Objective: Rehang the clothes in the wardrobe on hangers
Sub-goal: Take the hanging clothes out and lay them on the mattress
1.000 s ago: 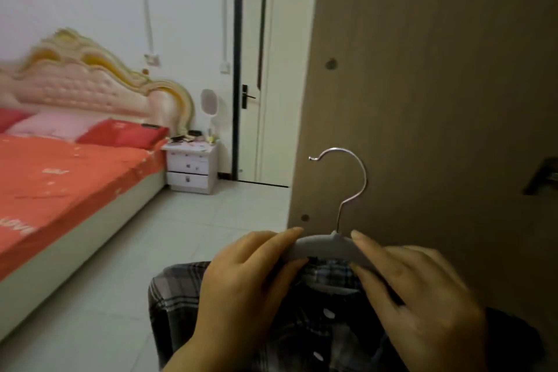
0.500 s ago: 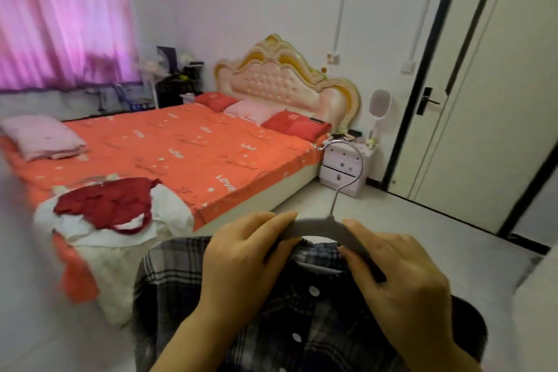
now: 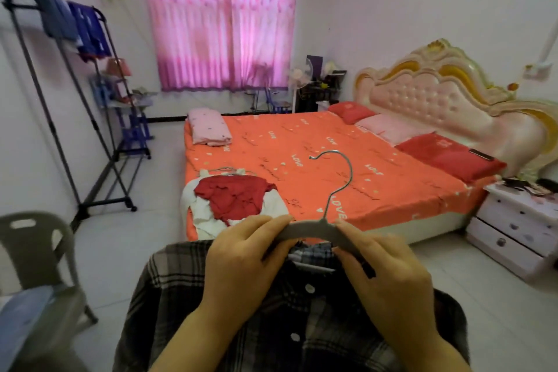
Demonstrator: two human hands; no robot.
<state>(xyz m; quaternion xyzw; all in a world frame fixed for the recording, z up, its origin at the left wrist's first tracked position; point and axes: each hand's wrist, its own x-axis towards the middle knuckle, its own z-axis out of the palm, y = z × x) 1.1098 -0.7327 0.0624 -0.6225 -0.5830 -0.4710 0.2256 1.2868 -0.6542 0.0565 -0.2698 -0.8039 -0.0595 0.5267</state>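
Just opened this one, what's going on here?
A person holds a grey hanger by its shoulders, left hand on one side and right hand on the other, with a dark plaid shirt hanging on it. They face the bed; no wardrobe is in view. A red garment and a white garment lie heaped on the bed's near corner, not yet hung.

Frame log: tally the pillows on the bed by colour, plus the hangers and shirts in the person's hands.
Red pillows: 2
Pink pillows: 2
Hanger, gripped by the left hand and the right hand: 1
Plaid shirt, on that hanger: 1
Total: 6
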